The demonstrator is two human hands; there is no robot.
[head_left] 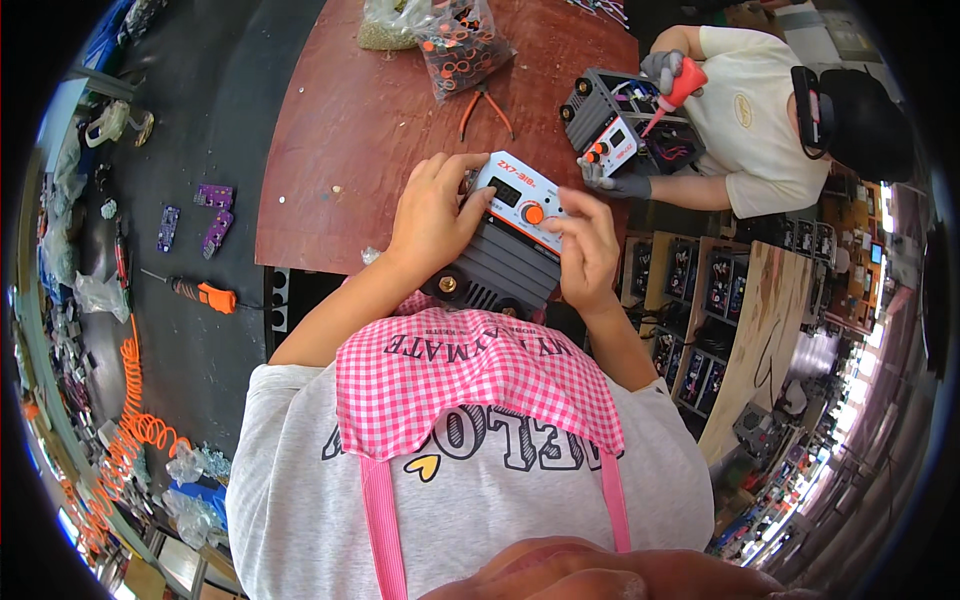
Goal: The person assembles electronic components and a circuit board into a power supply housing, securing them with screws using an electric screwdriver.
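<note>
A grey welding machine (pixel 510 262) with a white front panel, a dark display and an orange knob (pixel 533 214) stands tilted close against my body. My left hand (pixel 438 205) grips the panel's left edge, its thumb lying beside the display. On the other side, my right hand (pixel 585 245) is curled against the panel's right edge, thumb and forefinger close to the knob. Its other fingertips are partly hidden. A brass-centred socket (pixel 448 284) shows at the machine's near left corner, below my left wrist.
Orange-handled pliers (pixel 487 113) and a bag of ring-shaped parts (pixel 462 50) lie on the red-brown table (pixel 340 150). At right, a gloved co-worker holds a red bottle (pixel 684 84) over an open machine (pixel 640 120). Purple circuit boards (pixel 215 220) and an electric screwdriver (pixel 205 294) lie left.
</note>
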